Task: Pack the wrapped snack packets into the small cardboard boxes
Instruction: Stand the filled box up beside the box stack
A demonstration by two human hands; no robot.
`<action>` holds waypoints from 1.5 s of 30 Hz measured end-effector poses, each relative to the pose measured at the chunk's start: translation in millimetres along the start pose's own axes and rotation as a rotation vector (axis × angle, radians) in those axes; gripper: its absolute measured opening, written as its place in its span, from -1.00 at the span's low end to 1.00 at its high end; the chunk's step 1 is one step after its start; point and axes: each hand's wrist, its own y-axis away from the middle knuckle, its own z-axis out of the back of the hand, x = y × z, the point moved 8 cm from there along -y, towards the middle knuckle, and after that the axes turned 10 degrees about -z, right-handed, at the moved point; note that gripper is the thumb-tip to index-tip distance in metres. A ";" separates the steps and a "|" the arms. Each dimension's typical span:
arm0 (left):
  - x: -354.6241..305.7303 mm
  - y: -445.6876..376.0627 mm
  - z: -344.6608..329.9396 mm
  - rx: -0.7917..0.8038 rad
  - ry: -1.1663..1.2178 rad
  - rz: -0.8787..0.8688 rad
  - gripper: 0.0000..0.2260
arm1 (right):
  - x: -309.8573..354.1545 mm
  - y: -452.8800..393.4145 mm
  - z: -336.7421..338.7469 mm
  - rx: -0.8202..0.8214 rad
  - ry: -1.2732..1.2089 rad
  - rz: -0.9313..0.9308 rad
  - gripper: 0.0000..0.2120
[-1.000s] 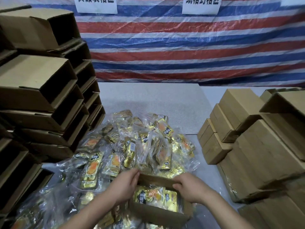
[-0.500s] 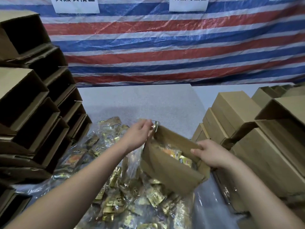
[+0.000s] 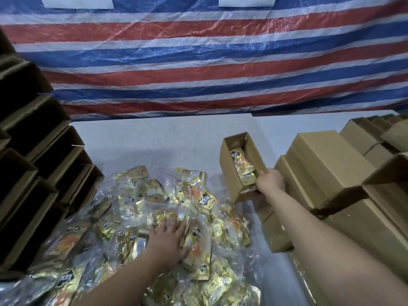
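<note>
A heap of gold-wrapped snack packets (image 3: 194,195) in clear plastic covers the near middle of the table. My left hand (image 3: 166,238) lies flat on top of the heap with its fingers spread. My right hand (image 3: 270,181) grips the near end of a small open cardboard box (image 3: 229,171) that has gold packets inside. That box is held above the table, to the right of the heap and beside the stack of closed boxes.
Open empty cardboard boxes (image 3: 46,164) are stacked high along the left. Closed boxes (image 3: 331,164) are piled on the right. Behind the heap lies a bare stretch of grey table (image 3: 159,138), and a red, white and blue striped tarp (image 3: 198,62) hangs at the back.
My right hand has carried the filled box up and to the right, towards the closed boxes. My left hand let go of the box and dropped onto the packet heap.
</note>
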 end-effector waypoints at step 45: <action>-18.2 -14.3 2.7 0.080 0.043 0.053 -0.32 | -8.8 -82.1 -84.3 0.172 -0.100 -0.202 -0.50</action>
